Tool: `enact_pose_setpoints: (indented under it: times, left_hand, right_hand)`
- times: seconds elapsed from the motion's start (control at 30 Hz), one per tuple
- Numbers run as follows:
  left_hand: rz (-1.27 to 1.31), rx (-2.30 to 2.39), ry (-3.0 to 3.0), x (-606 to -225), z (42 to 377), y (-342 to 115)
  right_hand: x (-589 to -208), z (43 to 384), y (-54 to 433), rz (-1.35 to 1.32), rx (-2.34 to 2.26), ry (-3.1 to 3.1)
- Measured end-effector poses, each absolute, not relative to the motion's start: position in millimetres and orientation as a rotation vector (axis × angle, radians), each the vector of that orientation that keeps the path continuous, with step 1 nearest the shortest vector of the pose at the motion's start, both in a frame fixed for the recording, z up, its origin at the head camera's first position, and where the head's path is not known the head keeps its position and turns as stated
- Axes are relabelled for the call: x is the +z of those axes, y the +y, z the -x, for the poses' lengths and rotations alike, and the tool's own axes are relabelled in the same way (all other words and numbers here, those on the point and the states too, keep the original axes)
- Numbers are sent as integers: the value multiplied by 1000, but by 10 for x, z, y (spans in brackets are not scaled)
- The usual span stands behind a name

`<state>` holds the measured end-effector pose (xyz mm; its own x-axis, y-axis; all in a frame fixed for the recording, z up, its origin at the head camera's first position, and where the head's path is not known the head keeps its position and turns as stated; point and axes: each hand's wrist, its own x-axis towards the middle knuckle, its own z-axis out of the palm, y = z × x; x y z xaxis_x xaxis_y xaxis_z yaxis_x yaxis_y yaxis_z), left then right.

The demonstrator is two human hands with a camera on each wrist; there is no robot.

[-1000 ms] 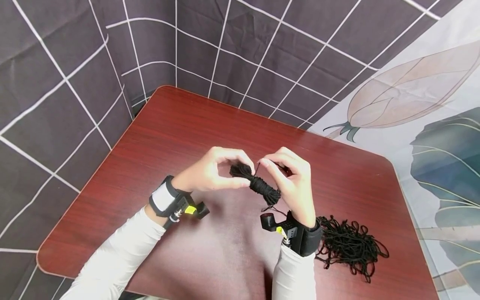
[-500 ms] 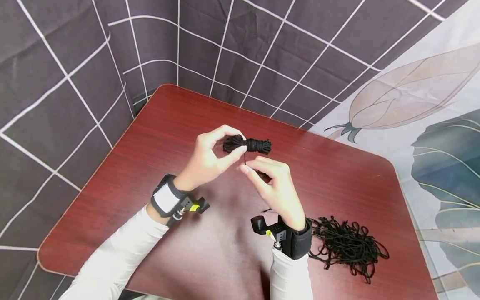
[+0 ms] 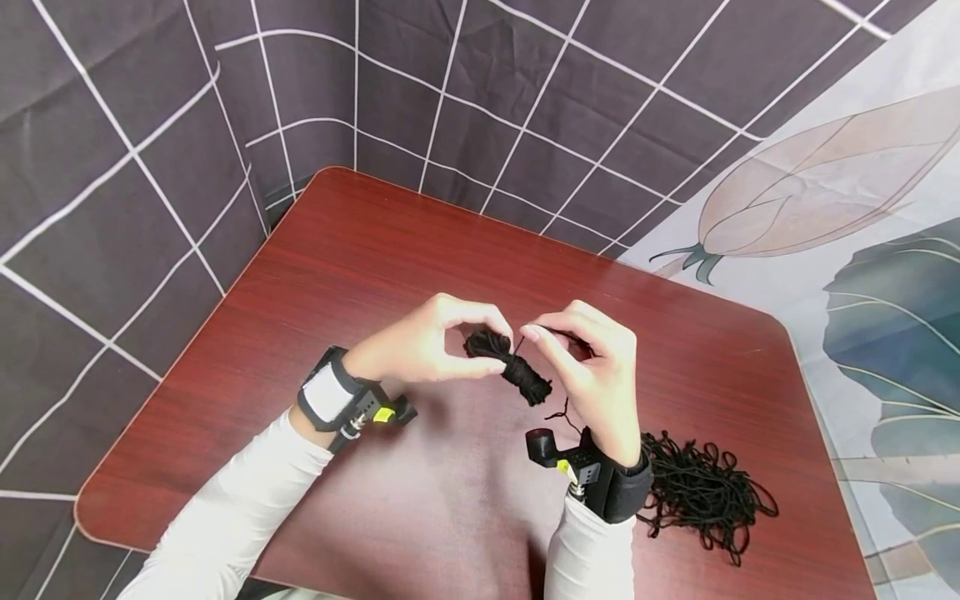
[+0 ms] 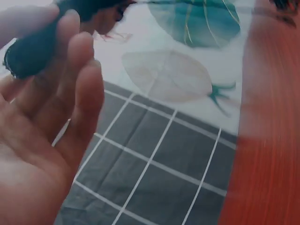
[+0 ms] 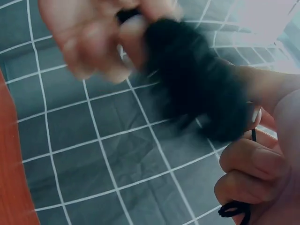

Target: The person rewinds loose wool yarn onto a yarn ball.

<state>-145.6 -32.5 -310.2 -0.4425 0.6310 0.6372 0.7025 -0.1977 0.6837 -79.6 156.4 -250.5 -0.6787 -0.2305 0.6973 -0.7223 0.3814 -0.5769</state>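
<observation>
Between the thumb and fingers of my left hand [image 3: 423, 343] is a bundle of black cord [image 3: 527, 382], pinched near its middle and tilted down to the right. Wraps of cord go round its waist, and loops stick out at both ends. My right hand [image 3: 603, 367], just right of the bundle, pinches the cord strand that runs from it. The other fingers curl over more of that strand. In the right wrist view, the bundle [image 5: 192, 84] is blurred and a small cord loop [image 5: 234, 207] hangs below the curled fingers. The left wrist view shows only part of the bundle [image 4: 33, 54], dark and blurred.
A loose, tangled pile of black cord [image 3: 705, 492] lies on the red-brown table [image 3: 360, 242] at the right, beside my right wrist. A thin bit of cord [image 3: 562, 412] dangles under my right hand. Dark gridded cloth [image 3: 480, 108] hangs behind the table.
My right hand went from right of the bundle to below it, then back up to the right. The bundle rose and levelled, then came down and tilted again, still in my left hand.
</observation>
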Motion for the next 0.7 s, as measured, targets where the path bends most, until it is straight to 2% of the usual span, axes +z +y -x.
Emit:
enact_pose_setpoints:
  times: [0.1, 0.37, 0.5, 0.7]
  left_hand:
    - [1610, -1897, -1871, -3094, 1426, -323]
    - [1377, -2273, -1600, -3055, 1375, -304]
    - [1214, -2210, -1562, -3049, 1383, -285]
    - [1026, -1870, -1691, -3066, 1429, -277]
  right_hand:
    - [-2547, 850, 1580, -819, 1307, -2132]
    - [-2856, 1049, 1561, -856, 1295, -2240]
    - [-2956, 1091, 1532, -837, 1244, -2297]
    - [-2935, 1032, 1485, -912, 1248, -2376]
